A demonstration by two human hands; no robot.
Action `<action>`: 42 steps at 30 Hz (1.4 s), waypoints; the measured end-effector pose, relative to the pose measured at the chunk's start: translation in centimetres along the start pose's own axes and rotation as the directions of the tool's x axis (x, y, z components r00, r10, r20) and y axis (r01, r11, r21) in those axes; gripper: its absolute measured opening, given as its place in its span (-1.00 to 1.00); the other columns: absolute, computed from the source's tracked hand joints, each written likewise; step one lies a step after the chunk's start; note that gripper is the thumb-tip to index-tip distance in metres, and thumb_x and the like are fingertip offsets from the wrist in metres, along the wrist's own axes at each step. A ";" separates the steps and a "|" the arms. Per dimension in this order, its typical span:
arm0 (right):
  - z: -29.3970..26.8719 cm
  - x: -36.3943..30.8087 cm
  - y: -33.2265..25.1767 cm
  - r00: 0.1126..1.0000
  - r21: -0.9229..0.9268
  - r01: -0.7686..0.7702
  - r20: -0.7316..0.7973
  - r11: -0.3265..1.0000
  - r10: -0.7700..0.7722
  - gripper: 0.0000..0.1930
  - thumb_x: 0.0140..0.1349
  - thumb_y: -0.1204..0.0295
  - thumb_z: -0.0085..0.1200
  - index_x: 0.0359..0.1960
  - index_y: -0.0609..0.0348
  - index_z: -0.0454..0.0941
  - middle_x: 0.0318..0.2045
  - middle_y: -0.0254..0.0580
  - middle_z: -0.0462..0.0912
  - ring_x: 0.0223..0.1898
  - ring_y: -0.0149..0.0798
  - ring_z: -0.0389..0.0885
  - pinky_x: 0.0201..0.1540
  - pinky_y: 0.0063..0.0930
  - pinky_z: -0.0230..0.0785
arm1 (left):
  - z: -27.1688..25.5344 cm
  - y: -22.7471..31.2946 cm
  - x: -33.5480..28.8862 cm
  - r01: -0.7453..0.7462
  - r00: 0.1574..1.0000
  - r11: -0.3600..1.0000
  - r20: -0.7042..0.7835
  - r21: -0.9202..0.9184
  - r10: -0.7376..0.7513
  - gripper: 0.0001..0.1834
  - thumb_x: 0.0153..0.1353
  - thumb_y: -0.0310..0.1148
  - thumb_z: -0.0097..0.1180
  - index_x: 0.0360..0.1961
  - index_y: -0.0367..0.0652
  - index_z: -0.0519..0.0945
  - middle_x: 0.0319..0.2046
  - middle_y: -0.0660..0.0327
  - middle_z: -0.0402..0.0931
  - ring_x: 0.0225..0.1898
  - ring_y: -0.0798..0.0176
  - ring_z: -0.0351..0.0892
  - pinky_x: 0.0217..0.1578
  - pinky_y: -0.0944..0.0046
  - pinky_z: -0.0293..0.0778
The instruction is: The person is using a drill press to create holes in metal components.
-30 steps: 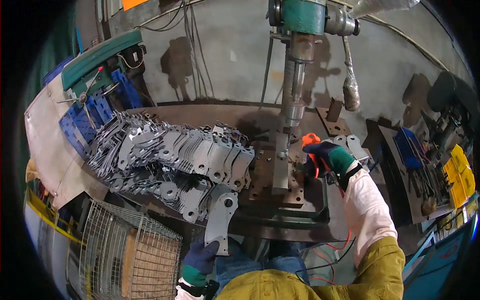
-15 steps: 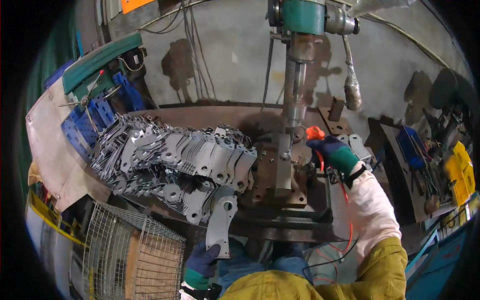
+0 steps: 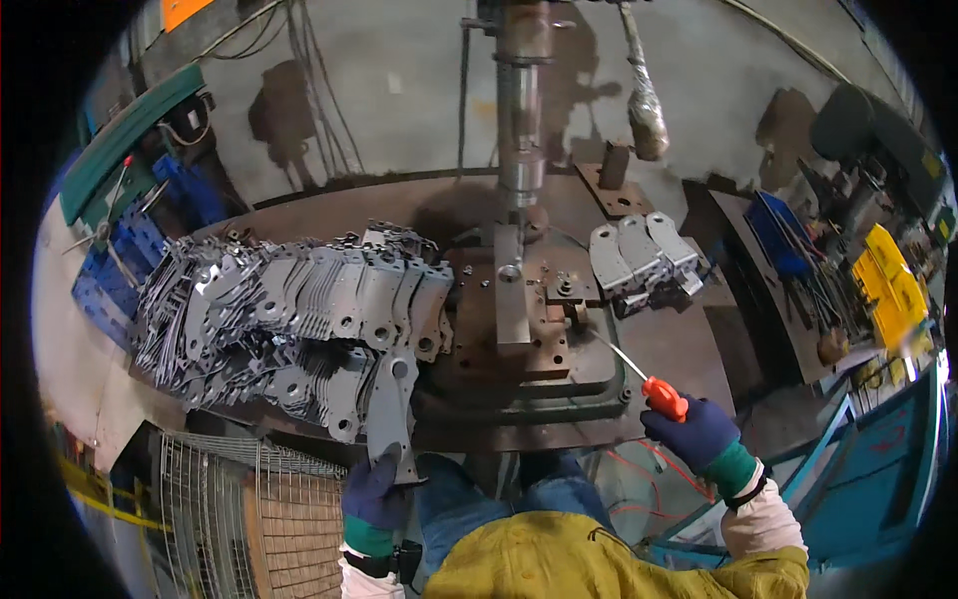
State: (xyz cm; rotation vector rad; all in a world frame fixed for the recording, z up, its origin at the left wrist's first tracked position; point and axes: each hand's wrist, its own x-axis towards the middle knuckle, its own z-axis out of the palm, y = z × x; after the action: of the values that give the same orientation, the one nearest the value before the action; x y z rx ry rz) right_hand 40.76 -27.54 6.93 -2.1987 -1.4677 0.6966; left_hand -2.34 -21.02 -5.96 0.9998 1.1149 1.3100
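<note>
well, right-hand fingers (image 3: 667,423) wrap a screwdriver (image 3: 666,397) (by the handle)

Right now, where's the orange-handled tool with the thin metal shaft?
Head view, lower right: the orange-handled tool is in the blue-gloved right hand, pointing up-left toward the brown drilled metal plate.

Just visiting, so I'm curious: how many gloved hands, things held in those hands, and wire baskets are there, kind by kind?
Gloved hands, the left hand and the right hand: 2
Screwdriver with an orange-red handle, in the right hand: 1
Grey metal plate, in the left hand: 1
Wire basket, at lower left: 1
Total: 5
</note>
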 end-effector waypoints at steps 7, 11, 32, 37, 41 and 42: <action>-1.1 0.0 0.3 0.992 0.102 -0.122 0.004 0.987 0.123 -0.56 0.23 0.03 0.21 -0.22 0.22 0.70 -0.45 -0.19 0.74 -0.39 -0.27 0.72 -0.21 -0.38 0.51 | 1.5 -0.1 2.2 -0.273 0.953 0.893 0.224 0.358 0.202 -0.44 0.16 -0.48 0.25 0.22 -0.17 0.46 0.05 0.10 0.58 0.01 0.12 0.62 -0.03 0.13 0.59; -0.4 3.1 0.7 0.993 0.123 -0.117 0.030 0.986 0.114 -0.51 0.25 -0.08 0.14 -0.25 0.17 0.67 -0.50 -0.14 0.70 -0.44 -0.17 0.70 -0.28 -0.25 0.47 | 5.2 3.2 0.1 0.244 0.967 0.962 0.102 -0.125 -0.232 -0.50 0.24 -0.39 0.27 0.20 -0.23 0.48 0.03 0.17 0.60 0.00 0.22 0.61 0.03 0.15 0.57; 0.6 14.1 2.4 0.856 -0.082 0.515 0.114 0.853 -0.505 -0.71 0.27 0.27 0.14 0.03 -0.12 0.60 -0.36 -0.10 0.64 -0.35 -0.07 0.65 -0.26 -0.25 0.49 | 0.5 1.6 -0.9 -0.746 0.663 0.384 0.548 0.545 0.511 -0.49 0.06 -0.50 0.13 0.13 -0.21 0.59 0.01 -0.01 0.62 -0.04 -0.04 0.65 0.00 0.07 0.56; 2.6 9.5 3.2 0.974 0.208 0.194 0.074 0.959 -0.213 -0.74 0.34 0.17 0.10 -0.07 -0.07 0.68 -0.47 -0.23 0.66 -0.45 -0.35 0.66 -0.36 -0.44 0.49 | -0.4 0.5 -2.1 -0.573 0.819 0.581 0.412 0.577 0.399 -0.55 0.16 -0.51 0.14 0.12 -0.19 0.57 -0.01 -0.05 0.58 -0.04 0.01 0.63 -0.05 0.11 0.57; 4.5 4.2 0.4 0.999 -0.239 0.020 -0.028 0.971 -0.028 -0.60 0.25 0.02 0.13 -0.08 0.03 0.64 -0.35 0.00 0.71 -0.32 0.05 0.69 -0.21 -0.13 0.49 | -0.3 -0.2 -1.8 -0.491 0.870 0.665 0.358 0.563 0.339 -0.65 0.27 -0.53 0.10 0.09 -0.25 0.57 -0.01 -0.05 0.57 -0.03 0.06 0.63 -0.04 0.18 0.57; 4.4 3.8 -0.3 1.000 -0.190 -0.002 -0.025 0.982 -0.003 -0.56 0.19 -0.03 0.15 -0.11 0.04 0.64 -0.29 0.09 0.69 -0.24 0.18 0.65 -0.17 -0.01 0.47 | 0.0 0.3 -1.3 -0.592 0.806 0.570 0.422 0.569 0.415 -0.65 0.26 -0.53 0.08 0.08 -0.24 0.58 -0.01 -0.08 0.57 -0.04 0.03 0.65 -0.03 0.17 0.57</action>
State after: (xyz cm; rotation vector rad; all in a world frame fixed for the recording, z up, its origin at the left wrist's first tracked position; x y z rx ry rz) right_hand 39.05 -23.66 2.93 -2.3384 -1.5798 0.5456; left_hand -2.33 -22.32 -5.64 2.1264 1.1768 1.1561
